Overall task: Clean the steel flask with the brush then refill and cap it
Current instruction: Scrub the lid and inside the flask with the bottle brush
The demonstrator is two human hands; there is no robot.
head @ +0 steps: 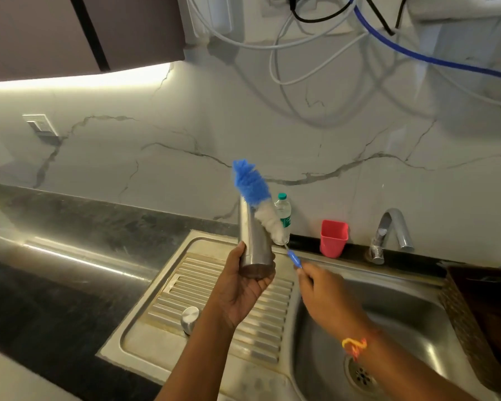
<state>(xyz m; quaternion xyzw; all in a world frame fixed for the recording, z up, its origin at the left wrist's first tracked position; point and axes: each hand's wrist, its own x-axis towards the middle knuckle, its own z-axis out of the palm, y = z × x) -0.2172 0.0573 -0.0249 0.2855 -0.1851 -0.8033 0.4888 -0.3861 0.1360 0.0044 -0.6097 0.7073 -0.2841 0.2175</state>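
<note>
Over sink [417, 322]: L grip [240, 287] round base of tilted flask [252, 238], R grip [321, 296] pinch-tight on brush [259, 202] handle.

One wide-angle camera on the person's head faces forward and down across the sink [411, 314] toward the marble wall [185, 125]. It is close: the left hand [240, 285] and right hand [321, 290] sit mid-frame, arms entering from the bottom edge. The counter [55, 285] fills the left side.

steel flask [253, 235] tilted, uncapped, blue/wht brush [258, 198] alongside, cap [190, 316] on drainboard [168, 302]
</note>
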